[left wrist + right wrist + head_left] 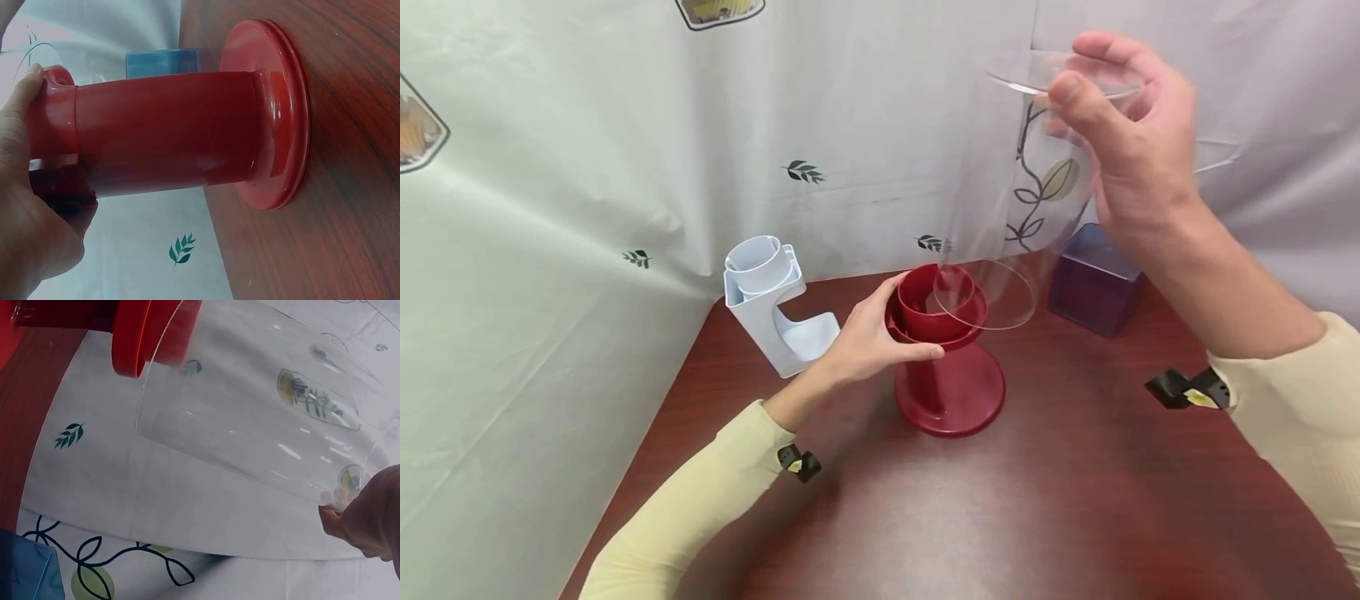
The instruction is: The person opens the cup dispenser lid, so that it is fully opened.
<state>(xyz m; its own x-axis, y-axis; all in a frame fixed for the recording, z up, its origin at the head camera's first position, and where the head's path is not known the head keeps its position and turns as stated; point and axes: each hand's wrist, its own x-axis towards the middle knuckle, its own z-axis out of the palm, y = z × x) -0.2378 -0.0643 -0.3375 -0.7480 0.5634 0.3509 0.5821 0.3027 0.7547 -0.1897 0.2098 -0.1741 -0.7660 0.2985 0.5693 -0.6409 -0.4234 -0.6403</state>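
A red stand (951, 396) with a wide round base, a thick column and a cup-like top stands upright on the table. My left hand (874, 335) grips it just under the top, thumb on the near side; the left wrist view shows the column (165, 131) from the side. High on the right, my right hand (1142, 137) holds a large clear cylinder (981, 183) by its upper rim. The cylinder hangs tilted, and its lower rim overlaps the red top in the head view. In the right wrist view, that lower rim (142, 400) lies right at the red top (172, 331).
A white holder (767, 292) with a round cup at its top stands at the back left. Behind the cylinder on the right is a translucent blue-purple box (1093, 283). A patterned curtain (850, 100) hangs along the table's back and left edges.
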